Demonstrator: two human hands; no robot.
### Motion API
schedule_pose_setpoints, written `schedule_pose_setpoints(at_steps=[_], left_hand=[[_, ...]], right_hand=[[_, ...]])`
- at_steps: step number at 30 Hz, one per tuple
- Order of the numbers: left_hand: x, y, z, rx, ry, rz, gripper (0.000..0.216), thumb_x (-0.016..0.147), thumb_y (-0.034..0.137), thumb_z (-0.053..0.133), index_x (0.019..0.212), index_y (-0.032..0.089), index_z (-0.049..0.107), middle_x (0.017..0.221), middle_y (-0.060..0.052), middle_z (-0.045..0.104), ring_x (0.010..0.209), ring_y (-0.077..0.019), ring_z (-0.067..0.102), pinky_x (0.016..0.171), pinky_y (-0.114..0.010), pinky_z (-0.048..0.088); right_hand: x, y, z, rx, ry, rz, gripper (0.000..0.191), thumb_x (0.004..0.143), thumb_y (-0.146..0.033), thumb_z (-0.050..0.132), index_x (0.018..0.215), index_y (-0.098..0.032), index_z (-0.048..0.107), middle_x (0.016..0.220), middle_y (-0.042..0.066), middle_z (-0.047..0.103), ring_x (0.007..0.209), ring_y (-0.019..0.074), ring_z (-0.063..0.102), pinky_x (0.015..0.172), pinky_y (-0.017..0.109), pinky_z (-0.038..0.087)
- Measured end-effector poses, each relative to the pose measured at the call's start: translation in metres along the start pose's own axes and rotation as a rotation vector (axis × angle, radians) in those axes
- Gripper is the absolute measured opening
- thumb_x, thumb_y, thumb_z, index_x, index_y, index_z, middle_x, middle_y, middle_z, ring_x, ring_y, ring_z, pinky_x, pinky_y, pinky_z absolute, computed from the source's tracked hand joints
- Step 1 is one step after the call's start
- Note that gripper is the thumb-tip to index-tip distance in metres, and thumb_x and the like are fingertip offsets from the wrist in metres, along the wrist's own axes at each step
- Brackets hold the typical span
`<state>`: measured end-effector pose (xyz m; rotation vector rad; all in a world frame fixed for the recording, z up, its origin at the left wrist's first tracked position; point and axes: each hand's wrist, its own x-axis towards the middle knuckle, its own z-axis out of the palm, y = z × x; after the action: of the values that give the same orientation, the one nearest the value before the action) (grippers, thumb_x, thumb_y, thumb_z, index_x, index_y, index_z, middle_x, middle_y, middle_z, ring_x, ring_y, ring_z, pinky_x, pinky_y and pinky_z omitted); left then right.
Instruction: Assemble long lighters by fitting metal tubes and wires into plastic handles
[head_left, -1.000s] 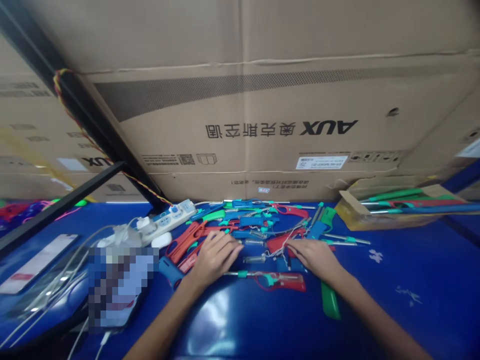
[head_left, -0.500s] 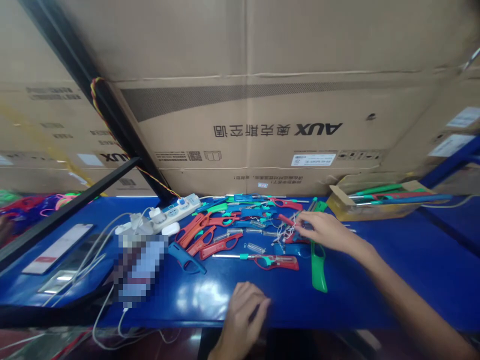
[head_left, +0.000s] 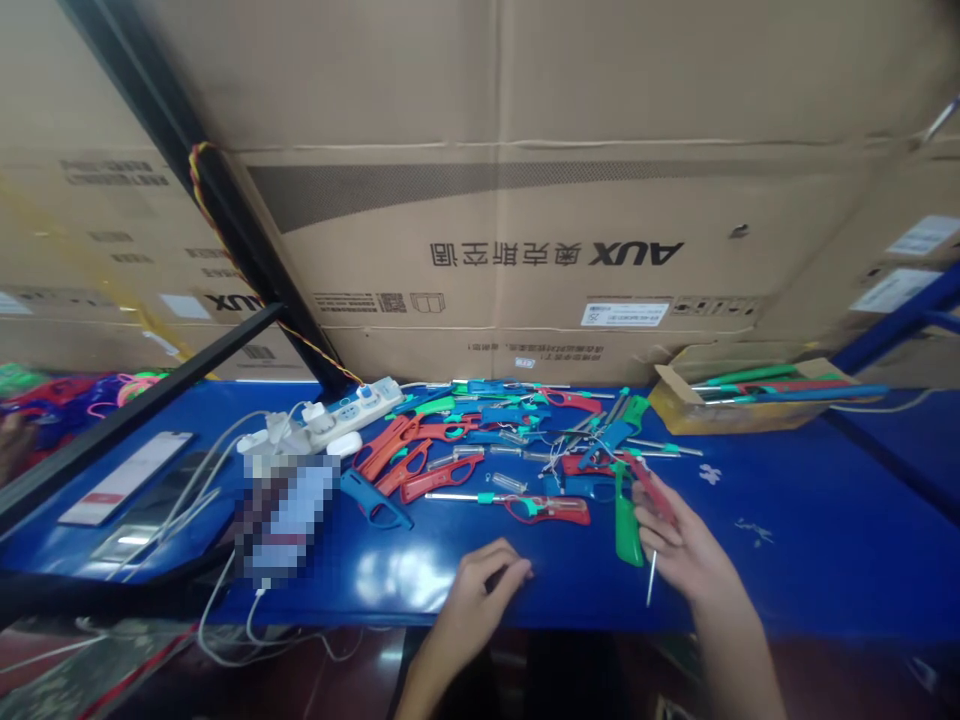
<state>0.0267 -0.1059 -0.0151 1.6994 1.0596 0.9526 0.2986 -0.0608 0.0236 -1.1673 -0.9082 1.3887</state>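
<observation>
My right hand (head_left: 679, 550) is closed around a red lighter handle (head_left: 654, 490), held just above the table at right of centre. A thin metal rod (head_left: 651, 580) pokes out below its fingers; whether it belongs to the handle is hidden. Close by lies a green lighter handle (head_left: 628, 520). My left hand (head_left: 480, 590) rests curled near the table's front edge, with nothing visible in it. In front of it lies a red lighter (head_left: 551, 508) with a metal tube and green collar. Beyond are several red handles (head_left: 442, 478), a blue handle (head_left: 375, 498) and a clear fuel tank (head_left: 508, 483).
An open carton (head_left: 720, 415) of long lighters stands at back right. On the left are a power strip (head_left: 360, 410) with plugs and cables, a phone (head_left: 127, 478) and a black metal post (head_left: 247, 270). Large cardboard boxes (head_left: 480, 220) form the back wall.
My right hand has drawn back from the wires toward the front right, bringing a red lighter handle with it. My left hand has stayed near the front edge, still curled.
</observation>
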Motion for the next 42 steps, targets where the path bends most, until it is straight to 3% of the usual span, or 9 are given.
schedule_pose_setpoints(at_steps=[7,13,16,20,24,27,32,36,42], left_hand=[[0.003,0.004,-0.002,0.012,-0.021,-0.046,0.037,0.102,0.04,0.049,0.079,0.018,0.069,0.08,-0.004,0.065,0.079,-0.0188,0.062,0.076,-0.031,0.047],[-0.005,-0.008,0.002,-0.121,0.032,-0.099,0.044,0.099,0.039,0.055,0.139,0.023,0.051,0.102,-0.006,0.067,0.087,-0.0185,0.061,0.083,-0.033,0.049],[-0.006,-0.013,0.007,-0.088,0.065,-0.122,0.046,0.098,0.038,0.056,0.141,0.022,0.051,0.1,-0.005,0.068,0.087,-0.0185,0.061,0.084,-0.031,0.049],[-0.003,-0.017,0.004,0.013,0.07,-0.016,0.034,0.104,0.037,0.047,0.131,0.023,0.062,0.092,-0.004,0.07,0.074,-0.0168,0.061,0.074,-0.028,0.05],[0.011,-0.019,-0.016,0.289,0.018,0.157,0.033,0.105,0.036,0.046,0.133,0.027,0.062,0.099,-0.005,0.071,0.091,-0.0207,0.06,0.086,-0.034,0.047],[0.028,-0.02,-0.032,0.486,0.024,0.265,0.032,0.104,0.038,0.047,0.128,0.025,0.065,0.106,-0.006,0.069,0.094,-0.0215,0.057,0.086,-0.036,0.045],[0.048,-0.025,-0.036,0.732,0.159,0.334,0.027,0.1,0.038,0.055,0.118,0.025,0.071,0.106,-0.006,0.069,0.099,-0.0232,0.055,0.084,-0.038,0.042],[0.051,-0.03,-0.032,0.766,0.176,0.303,0.024,0.099,0.035,0.057,0.116,0.026,0.071,0.111,-0.006,0.068,0.105,-0.0245,0.053,0.092,-0.043,0.039],[0.051,-0.034,-0.033,0.799,0.15,0.262,0.022,0.099,0.032,0.058,0.117,0.028,0.071,0.111,-0.004,0.067,0.106,-0.0238,0.052,0.091,-0.042,0.038]], right_hand=[[0.002,0.008,0.032,0.236,-0.006,-0.065,0.034,0.093,-0.049,0.052,0.072,-0.023,0.045,0.066,-0.005,0.049,0.047,0.0092,-0.001,0.035,0.023,0.016],[-0.016,0.026,0.072,0.145,0.067,0.041,0.043,0.082,-0.048,0.075,0.068,-0.021,0.045,0.048,-0.01,0.035,0.043,0.0052,0.021,0.042,0.02,0.02],[-0.028,0.042,0.08,0.026,0.127,0.057,0.044,0.08,-0.053,0.076,0.07,-0.018,0.052,0.044,-0.011,0.033,0.042,0.0041,0.025,0.043,0.019,0.02],[-0.033,0.058,0.071,-0.002,0.188,0.093,0.042,0.079,-0.055,0.076,0.082,-0.017,0.059,0.044,-0.013,0.032,0.04,0.0037,0.025,0.041,0.018,0.02],[-0.03,0.053,0.048,-0.093,0.203,0.069,0.067,0.076,-0.048,0.079,0.132,-0.025,0.052,0.062,-0.009,0.058,0.039,0.0064,0.038,0.038,0.019,0.029],[-0.022,0.046,0.032,-0.306,0.078,-0.027,0.054,0.074,-0.045,0.079,0.121,-0.023,0.064,0.101,0.005,0.074,0.076,0.0185,0.069,0.064,0.028,0.054],[-0.009,0.053,0.018,-0.774,0.061,-0.174,0.046,0.082,-0.05,0.069,0.121,-0.027,0.069,0.121,0.008,0.071,0.114,0.0313,0.065,0.097,0.045,0.051],[-0.005,0.063,0.017,-1.035,0.069,-0.325,0.045,0.091,-0.054,0.057,0.127,-0.028,0.065,0.121,0.008,0.07,0.113,0.0313,0.065,0.091,0.044,0.053],[-0.001,0.064,0.018,-1.277,0.057,-0.484,0.049,0.101,-0.057,0.037,0.129,-0.026,0.063,0.105,0.007,0.068,0.08,0.0206,0.07,0.06,0.028,0.054]])
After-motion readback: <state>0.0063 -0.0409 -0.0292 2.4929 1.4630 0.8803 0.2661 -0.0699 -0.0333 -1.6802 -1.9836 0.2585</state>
